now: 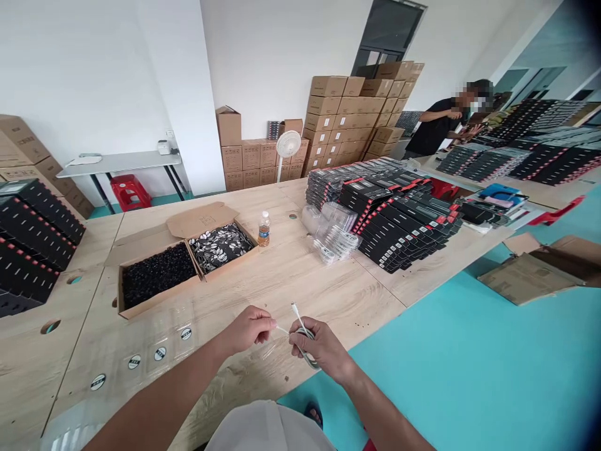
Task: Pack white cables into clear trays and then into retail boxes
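Two hands, one coiled white charging cable (305, 341): right hand (320, 346) fingers clamped around coil; left hand (248, 329) fingertips pinched on its end.

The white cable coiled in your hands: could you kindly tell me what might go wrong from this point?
1. The thin white cable sits in loose loops in the right hand; the loops could spring apart if the grip eases.
2. The left hand pinches only one thin end, which might slip free.
3. Both hands work near the edge of the pale wooden table, so a dropped cable would likely land on the teal floor.
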Demonstrator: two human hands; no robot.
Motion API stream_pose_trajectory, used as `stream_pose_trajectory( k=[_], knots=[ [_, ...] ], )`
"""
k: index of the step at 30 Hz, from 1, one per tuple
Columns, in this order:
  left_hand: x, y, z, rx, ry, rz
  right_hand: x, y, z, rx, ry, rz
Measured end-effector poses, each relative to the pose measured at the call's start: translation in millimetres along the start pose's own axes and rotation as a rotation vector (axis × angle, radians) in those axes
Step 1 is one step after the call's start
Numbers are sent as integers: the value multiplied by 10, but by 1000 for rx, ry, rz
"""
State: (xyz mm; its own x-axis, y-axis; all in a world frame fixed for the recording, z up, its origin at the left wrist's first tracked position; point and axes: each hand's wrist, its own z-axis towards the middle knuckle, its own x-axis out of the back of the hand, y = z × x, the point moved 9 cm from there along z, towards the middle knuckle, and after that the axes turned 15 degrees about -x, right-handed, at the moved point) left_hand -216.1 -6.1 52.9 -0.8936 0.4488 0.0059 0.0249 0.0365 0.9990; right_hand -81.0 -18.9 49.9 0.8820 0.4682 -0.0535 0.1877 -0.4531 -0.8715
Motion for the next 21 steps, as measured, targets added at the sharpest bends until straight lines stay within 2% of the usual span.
stream_pose_trajectory(
  k=[5, 8, 11, 16, 18, 21],
  knots=[
    [-84, -519, 34, 211, 124, -116, 31, 42, 70, 101, 263, -439],
    [-30, -859, -15, 318, 204, -99, 29, 226, 272, 64, 364, -678],
    [185, -1183, -166, 388, 320, -2, 81, 532, 583, -86, 428, -757],
    [711, -1591, -510, 453, 505, 300, 96, 943, 1032, -272, 520, -815],
    [803, -1703, -556, 467, 531, 386, 36, 1013, 1152, -287, 515, -856],
    [783, -1832, -501, 474, 538, 420, -59, 1035, 1260, -270, 476, -918]
  ],
)
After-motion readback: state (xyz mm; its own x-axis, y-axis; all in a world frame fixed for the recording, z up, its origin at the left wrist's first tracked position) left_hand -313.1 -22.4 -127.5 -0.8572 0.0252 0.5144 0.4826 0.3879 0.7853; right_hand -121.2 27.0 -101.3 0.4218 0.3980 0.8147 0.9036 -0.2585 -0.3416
